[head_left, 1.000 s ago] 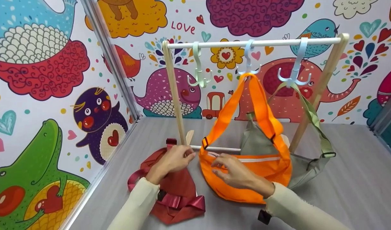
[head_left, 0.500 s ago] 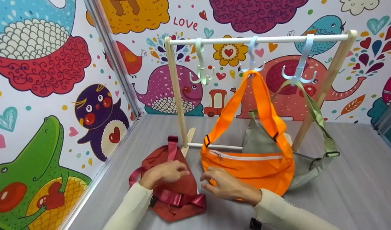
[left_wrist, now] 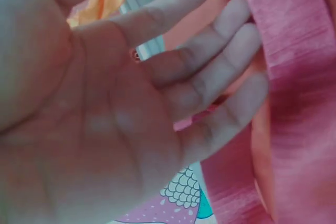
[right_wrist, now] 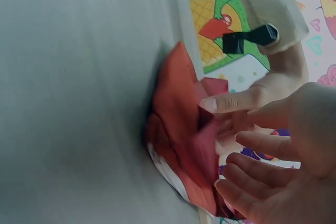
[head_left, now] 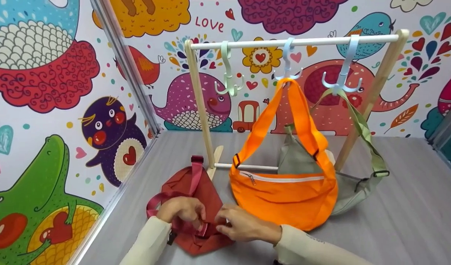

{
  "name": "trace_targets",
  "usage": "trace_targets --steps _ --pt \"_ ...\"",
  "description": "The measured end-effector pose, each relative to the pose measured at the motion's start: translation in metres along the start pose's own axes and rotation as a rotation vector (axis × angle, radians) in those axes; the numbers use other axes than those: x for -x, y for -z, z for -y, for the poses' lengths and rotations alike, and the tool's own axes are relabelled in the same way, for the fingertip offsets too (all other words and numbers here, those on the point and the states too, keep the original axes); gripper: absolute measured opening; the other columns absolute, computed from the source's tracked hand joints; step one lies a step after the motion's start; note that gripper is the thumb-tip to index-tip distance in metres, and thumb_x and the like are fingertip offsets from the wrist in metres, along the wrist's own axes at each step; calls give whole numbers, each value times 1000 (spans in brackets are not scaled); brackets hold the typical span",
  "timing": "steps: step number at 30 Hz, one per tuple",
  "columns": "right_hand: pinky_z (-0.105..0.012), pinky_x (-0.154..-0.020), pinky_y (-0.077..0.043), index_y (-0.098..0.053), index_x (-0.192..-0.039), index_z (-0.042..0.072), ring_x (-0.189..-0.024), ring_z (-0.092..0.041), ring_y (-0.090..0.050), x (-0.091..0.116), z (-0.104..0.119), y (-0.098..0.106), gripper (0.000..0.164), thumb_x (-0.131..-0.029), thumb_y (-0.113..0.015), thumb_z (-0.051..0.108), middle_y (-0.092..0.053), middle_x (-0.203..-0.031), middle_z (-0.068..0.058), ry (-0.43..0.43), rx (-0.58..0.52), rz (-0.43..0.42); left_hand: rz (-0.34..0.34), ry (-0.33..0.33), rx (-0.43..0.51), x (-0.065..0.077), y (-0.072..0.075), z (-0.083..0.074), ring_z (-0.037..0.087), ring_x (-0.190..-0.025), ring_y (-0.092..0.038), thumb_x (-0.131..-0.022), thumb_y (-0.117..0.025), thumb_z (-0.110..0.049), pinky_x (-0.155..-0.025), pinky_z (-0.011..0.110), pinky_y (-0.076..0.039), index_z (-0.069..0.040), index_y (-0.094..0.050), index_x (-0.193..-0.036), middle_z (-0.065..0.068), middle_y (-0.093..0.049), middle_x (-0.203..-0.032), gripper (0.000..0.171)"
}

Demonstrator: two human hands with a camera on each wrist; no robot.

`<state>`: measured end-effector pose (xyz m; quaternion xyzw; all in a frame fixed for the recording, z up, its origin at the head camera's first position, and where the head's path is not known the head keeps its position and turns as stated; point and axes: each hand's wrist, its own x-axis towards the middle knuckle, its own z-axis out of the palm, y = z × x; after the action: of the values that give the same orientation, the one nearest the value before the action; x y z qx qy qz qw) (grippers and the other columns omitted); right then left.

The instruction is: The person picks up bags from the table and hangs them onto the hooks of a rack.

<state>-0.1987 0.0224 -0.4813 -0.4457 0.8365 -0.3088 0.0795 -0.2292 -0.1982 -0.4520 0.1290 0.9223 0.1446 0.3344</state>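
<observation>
A red bag (head_left: 207,184) with pinkish-red straps lies on the grey table at the left. Over its lower part is my left hand (head_left: 183,209), fingers loosely bent, fingertips against the pinkish-red strap (left_wrist: 299,77) in the left wrist view. Nothing appears gripped in that palm. My right hand (head_left: 244,222) comes in from the right at the bag's edge. In the right wrist view its fingers (right_wrist: 257,171) are relaxed and spread beside the bag's strap; whether they touch it I cannot tell.
A wooden rack with a white bar (head_left: 255,43) stands behind. An orange bag (head_left: 284,198) hangs from the middle blue hook (head_left: 288,62), a grey-green bag (head_left: 352,195) from the right blue hook (head_left: 343,70). A pale green hook (head_left: 227,73) at the left carries nothing.
Both hands have moved down toward the near part of the red bag. My right hand has left the front of the orange bag and come left. The hanging bags stay in place.
</observation>
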Motion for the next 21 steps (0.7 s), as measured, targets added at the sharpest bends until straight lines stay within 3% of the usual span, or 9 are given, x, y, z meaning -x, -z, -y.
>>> trace_targets --steps 8,15,21 --pt "-23 -90 -47 -69 -110 12 -100 -7 -54 -1 0 -18 20 -93 -69 23 -60 -107 4 -49 63 83 -12 15 -13 -7 -9 -1 13 -69 -47 -76 -82 -6 -56 27 -37 -15 -62 -81 -1 -56 -76 23" --pt "-23 -89 -48 -65 -119 16 -100 -6 -51 -2 -2 -26 28 -92 -71 23 -57 -111 6 -118 75 162 -31 26 -37 -10 -13 -1 14 -70 -48 -79 -77 0 -57 28 -39 -15 -61 -80 -1 -55 -77 22" --pt "-23 -88 -48 -63 -121 17 -97 -7 -52 -7 -1 -27 34 -90 -73 23 -57 -110 4 -124 180 174 -65 14 -89 -10 -15 -2 13 -70 -47 -78 -79 -1 -58 27 -40 -16 -60 -78 -2 -53 -75 24"
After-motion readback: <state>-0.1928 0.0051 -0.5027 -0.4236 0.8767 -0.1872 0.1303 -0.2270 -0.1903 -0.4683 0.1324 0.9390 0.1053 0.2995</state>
